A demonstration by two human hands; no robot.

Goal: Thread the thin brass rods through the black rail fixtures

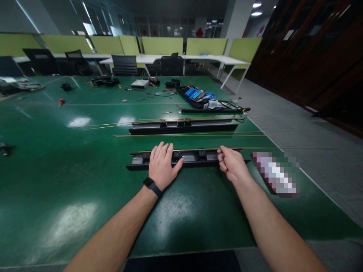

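Left hand (163,166): fingers spread, laid over black channel (198,164) beneath | right hand (233,162): curled closed, seemingly pinching gold rod (258,148), which extends both sides of pinch | tip: brace channel, keep rod straight

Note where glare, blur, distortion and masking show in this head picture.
Head view: pale glare marks the green table; same view, the dark cabinet leans, probably lens distortion; same view, a left-edge item looks smeared; same view, pixelation masks an object near the right hand.

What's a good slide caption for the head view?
Left hand spread on a black channel, right hand closed at a thin rod, green table beneath.
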